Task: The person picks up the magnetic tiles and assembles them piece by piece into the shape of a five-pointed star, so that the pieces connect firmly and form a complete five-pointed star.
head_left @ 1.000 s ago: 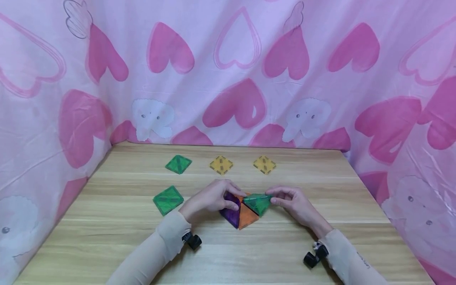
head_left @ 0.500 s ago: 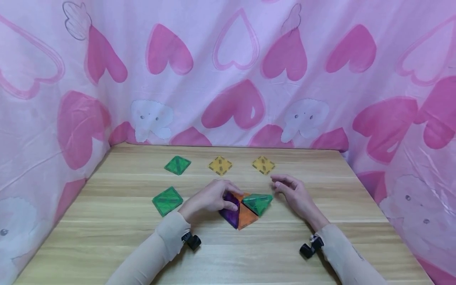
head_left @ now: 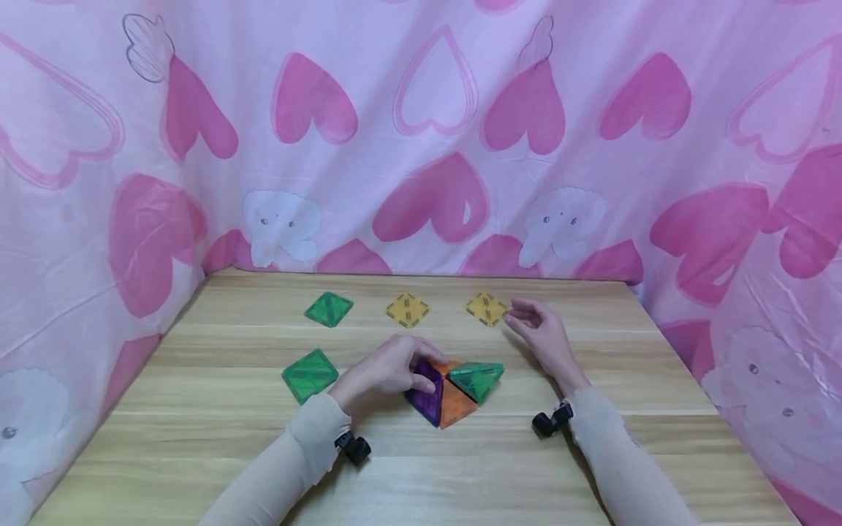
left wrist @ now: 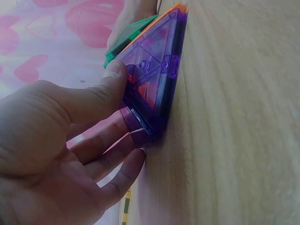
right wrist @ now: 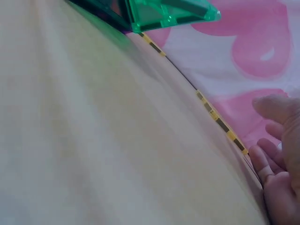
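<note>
In the head view my left hand (head_left: 395, 365) holds a cluster of translucent magnetic tiles at its left side. Thumb and fingers grip a purple triangular tile (left wrist: 154, 65) in the left wrist view. Orange tiles (head_left: 458, 405) join the purple one, and a green tile (head_left: 479, 381) sticks out at the cluster's right, raised off the table. My right hand (head_left: 542, 332) is at the right corner of a flat yellow square tile (head_left: 487, 310), fingers loosely bent and thumb apart. Whether the fingertips touch that tile I cannot tell.
Another yellow square tile (head_left: 407, 310) lies along the back row, left of the first. Two green tiles are at the left, one farther back (head_left: 329, 310) and one nearer (head_left: 309, 375), close to my left wrist. A pink heart-patterned curtain (head_left: 421, 146) encloses the wooden table (head_left: 421, 467).
My right hand has let go of the raised green tile and moved back to the right-hand yellow tile. The green tile stays raised on the cluster, and my left hand keeps its grip.
</note>
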A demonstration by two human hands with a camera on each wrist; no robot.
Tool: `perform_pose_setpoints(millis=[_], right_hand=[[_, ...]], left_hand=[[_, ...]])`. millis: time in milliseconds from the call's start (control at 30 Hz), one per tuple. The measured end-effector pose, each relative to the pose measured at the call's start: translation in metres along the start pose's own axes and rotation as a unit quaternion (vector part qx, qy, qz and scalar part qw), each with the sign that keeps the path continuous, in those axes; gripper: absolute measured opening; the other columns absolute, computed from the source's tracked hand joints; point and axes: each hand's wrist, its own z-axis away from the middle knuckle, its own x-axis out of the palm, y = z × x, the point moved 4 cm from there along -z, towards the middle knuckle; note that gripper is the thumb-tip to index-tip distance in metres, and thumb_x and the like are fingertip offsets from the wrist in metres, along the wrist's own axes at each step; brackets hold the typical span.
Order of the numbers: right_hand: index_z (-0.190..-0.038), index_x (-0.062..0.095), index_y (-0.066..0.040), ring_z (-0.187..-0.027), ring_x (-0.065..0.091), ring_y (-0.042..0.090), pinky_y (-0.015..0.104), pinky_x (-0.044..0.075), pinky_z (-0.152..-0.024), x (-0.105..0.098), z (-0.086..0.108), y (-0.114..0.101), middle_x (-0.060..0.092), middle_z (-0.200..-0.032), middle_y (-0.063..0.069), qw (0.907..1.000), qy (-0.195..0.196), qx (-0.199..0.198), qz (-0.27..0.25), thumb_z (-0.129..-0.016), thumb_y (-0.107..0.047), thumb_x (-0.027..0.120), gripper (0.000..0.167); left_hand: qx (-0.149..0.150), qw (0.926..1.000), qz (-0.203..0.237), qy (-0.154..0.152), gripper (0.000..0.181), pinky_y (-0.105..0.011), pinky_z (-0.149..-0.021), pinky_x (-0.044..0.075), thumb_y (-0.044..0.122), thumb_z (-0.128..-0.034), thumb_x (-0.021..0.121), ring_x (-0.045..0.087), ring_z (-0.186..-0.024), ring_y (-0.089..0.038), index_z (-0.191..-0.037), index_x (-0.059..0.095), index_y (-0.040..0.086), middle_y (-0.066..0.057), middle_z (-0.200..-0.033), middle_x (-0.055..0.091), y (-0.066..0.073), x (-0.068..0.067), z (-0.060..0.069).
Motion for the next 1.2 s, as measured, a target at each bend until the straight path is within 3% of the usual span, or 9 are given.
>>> perform_pose_setpoints(millis=[100, 300, 433, 667, 833, 1000, 1200], right_hand=[[-0.152, 0.063, 0.0, -0.12, 0.071, 0.025, 0.017, 0.056, -0.1, 0.004, -0.006, 0.0, 0.071, -0.141, 0.023, 0.9981, -0.002, -0.009, 0.06, -0.102, -0.025, 0.085, 0.059], [-0.147, 0.071, -0.006, -0.122, 0.069, 0.039, 0.051, 0.059, -0.108, 0.011, -0.007, -0.004, 0.064, -0.143, 0.019, 0.9841, -0.04, -0.042, 0.168, -0.099, -0.029, 0.089, 0.057], [-0.142, 0.075, -0.005, -0.126, 0.065, 0.041, 0.06, 0.056, -0.11, 0.015, -0.006, -0.006, 0.06, -0.15, 0.018, 0.9746, -0.063, -0.061, 0.206, -0.096, -0.03, 0.091, 0.055], [-0.12, 0.08, -0.003, -0.122, 0.067, 0.038, 0.057, 0.058, -0.107, 0.018, -0.008, -0.007, 0.065, -0.145, 0.016, 0.9727, -0.053, -0.08, 0.211, -0.091, -0.023, 0.096, 0.039], [-0.109, 0.08, -0.006, -0.123, 0.066, 0.038, 0.056, 0.059, -0.105, 0.023, -0.007, -0.011, 0.065, -0.146, 0.017, 0.9723, -0.069, -0.095, 0.202, -0.091, -0.017, 0.094, 0.025], [-0.114, 0.083, -0.008, -0.131, 0.062, 0.041, 0.059, 0.058, -0.107, 0.025, -0.006, -0.012, 0.064, -0.146, 0.02, 0.9662, -0.093, -0.124, 0.206, -0.097, -0.01, 0.088, 0.018], [-0.123, 0.084, -0.014, -0.135, 0.062, 0.035, 0.062, 0.048, -0.118, 0.026, -0.003, -0.014, 0.073, -0.139, 0.008, 0.9607, -0.128, -0.142, 0.201, -0.1, -0.003, 0.081, 0.026]], left_hand=[[0.001, 1.0, 0.003, -0.001, 0.044, -0.047, -0.118, 0.052, 0.009, -0.093, 0.092, 0.066, -0.136, -0.026, -0.136, 0.081, 0.01, -0.006, -0.139, 0.076, -0.001, -0.001, 0.0], [-0.004, 0.9998, 0.022, -0.004, 0.044, -0.046, -0.113, 0.057, 0.005, -0.092, 0.091, 0.067, -0.134, -0.024, -0.135, 0.081, 0.011, -0.005, -0.138, 0.077, -0.003, 0.0, -0.001], [-0.004, 0.9997, 0.023, -0.011, 0.043, -0.045, -0.113, 0.056, 0.002, -0.0914, 0.091, 0.067, -0.134, -0.023, -0.133, 0.083, 0.012, -0.004, -0.138, 0.077, -0.002, 0.0, -0.001], [0.002, 0.9992, 0.028, -0.029, 0.043, -0.044, -0.115, 0.056, 0.0, -0.0927, 0.089, 0.067, -0.136, -0.025, -0.133, 0.082, 0.014, -0.003, -0.14, 0.076, -0.001, -0.003, 0.001], [-0.02, 0.9972, 0.071, 0.002, 0.036, -0.048, -0.112, 0.058, 0.007, -0.1022, 0.081, 0.073, -0.129, -0.028, -0.138, 0.079, 0.011, -0.007, -0.136, 0.079, -0.001, -0.013, 0.001], [-0.043, 0.9946, 0.085, 0.041, 0.034, -0.048, -0.105, 0.062, 0.018, -0.1117, 0.071, 0.074, -0.125, -0.029, -0.145, 0.074, 0.011, -0.01, -0.139, 0.077, -0.002, -0.017, -0.011], [-0.076, 0.9948, 0.035, 0.059, 0.041, -0.054, -0.109, 0.059, 0.023, -0.1102, 0.073, 0.069, -0.131, -0.031, -0.15, 0.071, 0.014, -0.01, -0.147, 0.072, -0.007, -0.011, -0.032]])
